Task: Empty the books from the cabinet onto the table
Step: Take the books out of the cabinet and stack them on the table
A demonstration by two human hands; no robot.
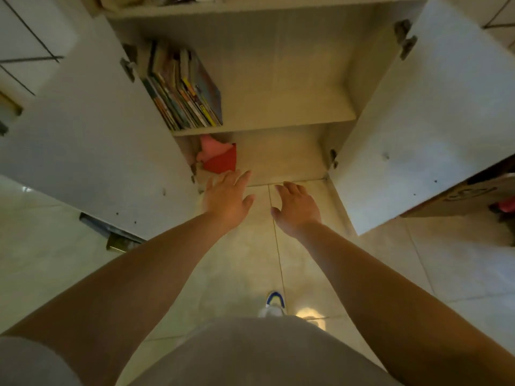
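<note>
A row of several thin colourful books (184, 90) leans against the left wall on the middle shelf (278, 118) of the open white cabinet. The rest of that shelf is bare. My left hand (227, 200) reaches forward with straight fingers in front of the bottom compartment, holding nothing. My right hand (296, 207) is beside it, fingers relaxed and slightly bent, also holding nothing. Both hands are below the books and apart from them.
Both cabinet doors stand wide open: the left door (92, 140) and the right door (423, 112). A red and pink item (218, 158) lies in the bottom compartment at the left. A tiled floor (239, 274) and my shoe (274, 302) are below. A cardboard box (471, 196) sits at the right.
</note>
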